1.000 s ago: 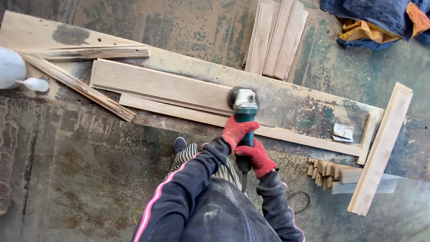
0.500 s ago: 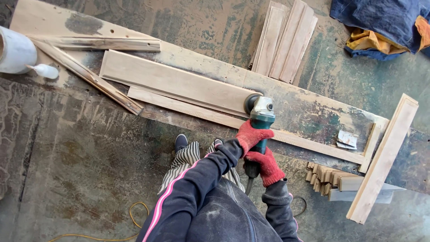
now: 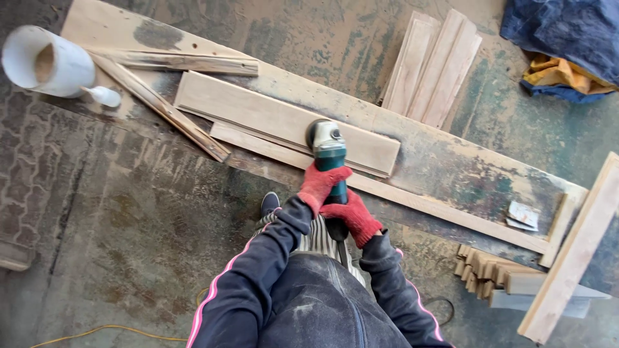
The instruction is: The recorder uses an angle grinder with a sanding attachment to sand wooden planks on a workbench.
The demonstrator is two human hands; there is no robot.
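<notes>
— At twelve o'clock from my chest, what am I holding?

— A green sander [image 3: 329, 149], both grips shut tight around its body. My left hand [image 3: 320, 185] in a red glove wraps the part nearer the head; my right hand [image 3: 351, 218], also red-gloved, clamps the tail end where the cord leaves.

— And where does the sander sit?

— Its round head presses flat on a pale board [image 3: 271, 119] that lies slantwise across the long table [image 3: 451, 164]. The head is about mid-length on that board, toward its near edge. A thinner strip [image 3: 412, 201] runs along the near side of the board, touching it.

— What lies at ten o'clock?

— A white tube [image 3: 46, 61] on its side, a small white bottle [image 3: 104, 96] just beside it, and two rough battens [image 3: 161, 106] crossing at the table's far left.

— At two o'clock?

— A stack of boards [image 3: 435, 67] on the floor beyond the table, and further out a blue and yellow cloth [image 3: 564, 45]. At four o'clock, a pile of short offcuts [image 3: 490, 270] and a long plank [image 3: 577, 251] leaning off the table's end. A scrap of paper [image 3: 521, 216] rests on the table near that end.

— Below me?

— My shoe [image 3: 270, 203] at the table's edge, and a yellow cable [image 3: 109, 330] on the floor at seven o'clock.
</notes>
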